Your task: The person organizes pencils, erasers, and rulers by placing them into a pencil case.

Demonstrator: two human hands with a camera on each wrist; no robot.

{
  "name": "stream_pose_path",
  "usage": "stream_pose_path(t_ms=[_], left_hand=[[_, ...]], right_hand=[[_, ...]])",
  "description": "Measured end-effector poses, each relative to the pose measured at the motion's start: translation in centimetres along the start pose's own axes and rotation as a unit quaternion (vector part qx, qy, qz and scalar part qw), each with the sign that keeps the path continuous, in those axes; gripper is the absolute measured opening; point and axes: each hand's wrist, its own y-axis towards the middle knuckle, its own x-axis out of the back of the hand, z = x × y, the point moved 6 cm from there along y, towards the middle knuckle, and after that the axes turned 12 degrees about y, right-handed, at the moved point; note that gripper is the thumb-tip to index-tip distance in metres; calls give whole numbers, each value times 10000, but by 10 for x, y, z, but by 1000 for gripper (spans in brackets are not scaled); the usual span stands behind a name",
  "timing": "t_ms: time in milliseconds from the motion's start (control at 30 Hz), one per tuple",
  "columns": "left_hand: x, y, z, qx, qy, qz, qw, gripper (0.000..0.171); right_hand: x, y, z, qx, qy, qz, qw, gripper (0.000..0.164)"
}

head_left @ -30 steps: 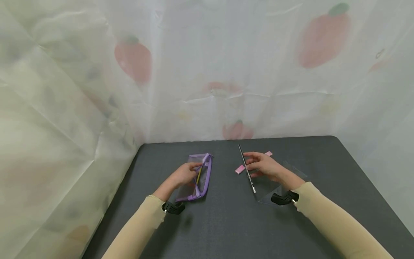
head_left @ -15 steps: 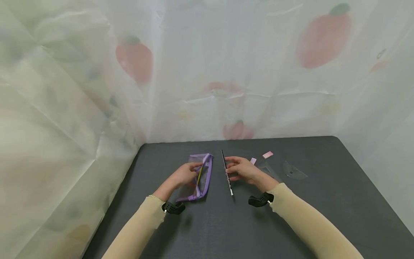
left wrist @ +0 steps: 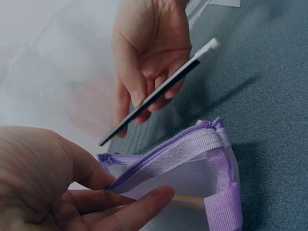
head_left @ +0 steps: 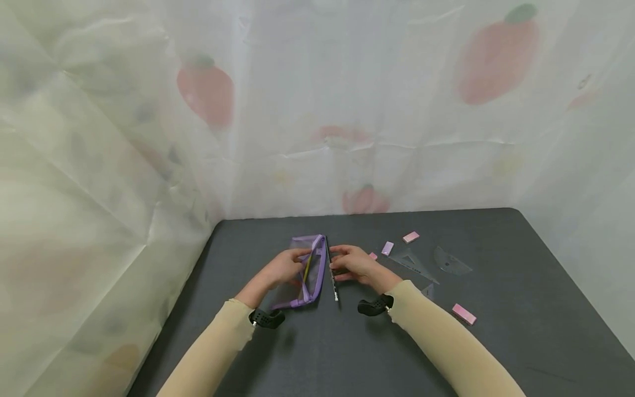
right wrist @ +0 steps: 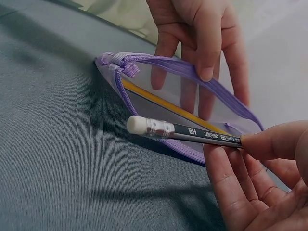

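Note:
My left hand [head_left: 283, 268] pinches the upper rim of a see-through mesh pencil case [right wrist: 231, 103] with purple trim, thumb on one side and fingers on the other. Its zipped mouth gapes open. Inside lies a yellow pencil [right wrist: 163, 102]. Between thumb and fingers my right hand [head_left: 361, 266] holds a black pencil [right wrist: 202, 134] with a white eraser end, marked HB. That pencil hangs just outside the case's mouth, beside its right edge in the head view, with the eraser end toward me. Whether it touches the case I cannot tell.
Right of my right hand lie several pink erasers [head_left: 463, 314], a clear set square [head_left: 412, 264] and a clear protractor [head_left: 451, 262]. Another clear piece [head_left: 428, 291] is partly hidden by the right sleeve. A patterned curtain [head_left: 297, 110] hangs behind the dark table [head_left: 337, 353].
My right hand has carried the black pencil leftward from near the erasers to the pencil case, uncovering more erasers and the set square. The left hand stays on the case.

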Motion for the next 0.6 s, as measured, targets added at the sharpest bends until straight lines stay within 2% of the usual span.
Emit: stream_pose_path(t_ms=[300, 600], left_hand=[[1, -2, -1, -44, -64, 71, 9999, 53], [-2, -2, -1, -48, -107, 129, 9998, 54]], right_hand=[[-8, 10, -8, -215, 37, -110, 9997, 62], [-23, 15, -10, -215, 111, -188, 9995, 62]])
